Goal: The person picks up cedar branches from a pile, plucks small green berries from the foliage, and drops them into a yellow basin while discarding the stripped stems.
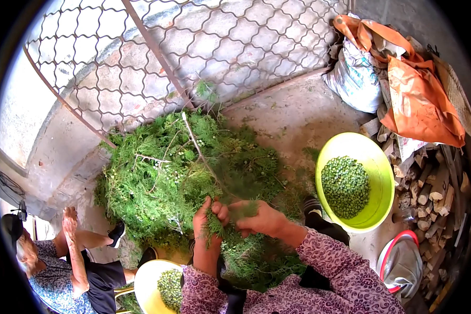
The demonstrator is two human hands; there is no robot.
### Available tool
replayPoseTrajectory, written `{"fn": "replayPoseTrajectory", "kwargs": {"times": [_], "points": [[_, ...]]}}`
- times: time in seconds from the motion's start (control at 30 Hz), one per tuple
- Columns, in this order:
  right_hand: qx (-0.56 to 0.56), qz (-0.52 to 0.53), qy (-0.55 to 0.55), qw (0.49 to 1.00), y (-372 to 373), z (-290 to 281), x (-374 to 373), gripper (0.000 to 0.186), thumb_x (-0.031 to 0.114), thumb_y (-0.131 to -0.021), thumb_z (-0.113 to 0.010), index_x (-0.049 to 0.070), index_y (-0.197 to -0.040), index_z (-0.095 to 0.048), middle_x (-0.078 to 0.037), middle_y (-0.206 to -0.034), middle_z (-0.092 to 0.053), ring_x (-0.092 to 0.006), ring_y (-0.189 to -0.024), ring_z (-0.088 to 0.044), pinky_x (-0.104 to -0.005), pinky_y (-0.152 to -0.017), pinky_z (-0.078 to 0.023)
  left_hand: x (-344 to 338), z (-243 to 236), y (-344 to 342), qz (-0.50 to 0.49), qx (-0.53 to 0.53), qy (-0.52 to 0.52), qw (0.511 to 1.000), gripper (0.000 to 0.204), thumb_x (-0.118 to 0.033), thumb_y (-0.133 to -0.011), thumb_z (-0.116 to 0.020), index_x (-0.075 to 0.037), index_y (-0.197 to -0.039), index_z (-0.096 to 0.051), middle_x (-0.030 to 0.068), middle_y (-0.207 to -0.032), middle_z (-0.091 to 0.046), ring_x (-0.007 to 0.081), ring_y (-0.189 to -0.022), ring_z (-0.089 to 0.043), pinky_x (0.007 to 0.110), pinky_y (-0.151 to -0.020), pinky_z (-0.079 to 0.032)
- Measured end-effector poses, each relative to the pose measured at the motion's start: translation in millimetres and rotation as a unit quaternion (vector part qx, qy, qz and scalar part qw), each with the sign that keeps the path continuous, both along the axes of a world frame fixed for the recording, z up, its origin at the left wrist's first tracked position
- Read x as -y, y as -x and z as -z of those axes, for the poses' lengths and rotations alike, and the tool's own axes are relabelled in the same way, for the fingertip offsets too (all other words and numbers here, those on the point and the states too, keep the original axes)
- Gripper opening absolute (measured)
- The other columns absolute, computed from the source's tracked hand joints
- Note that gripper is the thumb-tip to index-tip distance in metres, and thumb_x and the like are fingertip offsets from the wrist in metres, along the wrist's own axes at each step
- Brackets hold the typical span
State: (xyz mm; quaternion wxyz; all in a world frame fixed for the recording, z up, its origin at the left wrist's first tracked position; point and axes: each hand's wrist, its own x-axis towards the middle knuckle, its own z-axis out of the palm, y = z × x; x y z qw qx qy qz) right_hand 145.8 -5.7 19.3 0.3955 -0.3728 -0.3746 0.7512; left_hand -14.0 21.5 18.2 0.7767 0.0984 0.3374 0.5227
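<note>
My left hand point(208, 222) grips a leafy green sprig point(213, 226) in front of me. Right beside it, my right hand point(261, 219) pinches the same sprig, fingers closed around its feathery tip. More cut greenery lies across my lap point(251, 259). Just beyond my hands, a large heap of green branches point(172, 172) covers the concrete floor. To my right stands a lime-green bowl point(384, 183) with a mound of small green berries point(345, 186) in it.
A second yellow-green bowl point(144, 282) with berries sits at my lower left. Another person point(68, 261) sits at the far left. A metal lattice gate point(193, 47) stands behind the heap. A white sack point(356, 78), orange cloth point(418, 94) and chopped firewood point(429, 193) line the right side.
</note>
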Motion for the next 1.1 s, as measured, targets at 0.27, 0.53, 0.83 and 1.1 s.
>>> {"fn": "replayPoseTrajectory", "kwargs": {"times": [0.27, 0.53, 0.83, 1.1], "points": [[0.083, -0.125, -0.057, 0.987, -28, -20, 1, 0.046, 0.004, -0.071, -0.059, -0.004, -0.116, -0.049, -0.006, -0.073, -0.060, -0.0111, -0.057, -0.058, -0.0234, -0.055, -0.047, 9, -5, -6, 0.141, -0.118, -0.012, 0.983, 0.030, -0.034, -0.084, -0.053, -0.010, -0.068, -0.044, -0.0009, -0.048, -0.034, 0.0140, -0.041, -0.032, 0.027, -0.041, -0.024], [0.390, 0.106, -0.151, 0.902, -100, -23, -3, 0.036, 0.009, -0.072, -0.062, 0.000, -0.107, -0.058, -0.008, -0.077, -0.064, -0.0100, -0.056, -0.058, -0.0232, -0.052, -0.047, 4, 4, 39, 0.134, 0.010, -0.149, 0.980, 0.029, -0.034, -0.082, -0.053, -0.010, -0.067, -0.044, -0.0022, -0.047, -0.032, 0.0124, -0.038, -0.027, 0.027, -0.039, -0.020], [0.804, 0.289, -0.128, 0.503, -178, 7, -8, 0.041, 0.021, -0.067, -0.068, 0.005, -0.104, -0.059, -0.016, -0.110, -0.055, -0.0319, -0.103, -0.050, -0.0371, -0.090, -0.039, 12, 4, 45, 0.134, 0.010, -0.136, 0.981, 0.033, -0.031, -0.080, -0.054, 0.001, -0.080, -0.053, 0.0019, -0.048, -0.038, 0.0136, -0.041, -0.030, 0.027, -0.041, -0.024], [0.537, 0.063, -0.282, 0.793, -83, 16, -35, 0.053, 0.027, -0.069, -0.067, 0.003, -0.113, -0.053, -0.016, -0.113, -0.054, -0.0267, -0.103, -0.052, -0.0334, -0.085, -0.043, 6, 18, 53, 0.198, -0.046, -0.205, 0.957, 0.039, -0.034, -0.080, -0.052, -0.008, -0.052, -0.046, 0.0011, -0.044, -0.039, 0.0119, -0.039, -0.037, 0.024, -0.036, -0.025]]}}
